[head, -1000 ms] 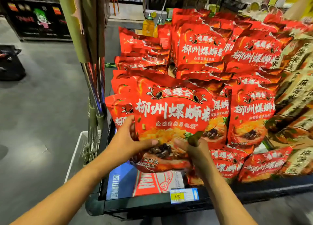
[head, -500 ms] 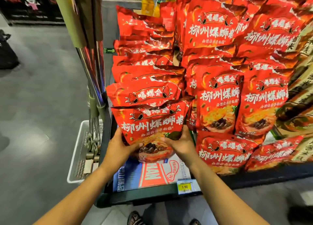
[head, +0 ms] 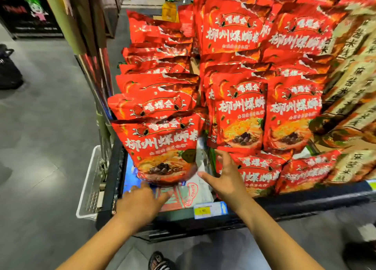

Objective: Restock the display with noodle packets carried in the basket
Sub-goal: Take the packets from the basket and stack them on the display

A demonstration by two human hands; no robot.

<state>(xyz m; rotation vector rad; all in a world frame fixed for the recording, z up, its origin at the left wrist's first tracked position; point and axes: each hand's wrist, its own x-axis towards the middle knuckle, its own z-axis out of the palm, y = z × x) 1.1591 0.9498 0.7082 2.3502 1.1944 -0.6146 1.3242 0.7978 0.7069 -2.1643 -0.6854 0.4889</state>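
Note:
A red noodle packet point(head: 162, 147) stands at the front left of the display, leaning against the stack of red packets point(head: 158, 104) behind it. My left hand point(head: 140, 202) hovers just below it with fingers spread, holding nothing. My right hand point(head: 225, 178) is open to the packet's right, fingers spread, apart from it and in front of a lower red packet point(head: 258, 172). More red packets point(head: 240, 111) fill the display's middle. The basket is not in view.
The display's dark front edge point(head: 284, 204) carries a yellow price tag point(head: 209, 209). A white wire basket rack point(head: 91, 182) hangs at the display's left side. Beige packets point(head: 354, 82) stack at the right. A pillar point(head: 81, 25) stands left; grey floor point(head: 40, 127) lies beyond.
Both hands have let go of the red packet, which now stands at the front left of the stack. The hands have drawn back and opened.

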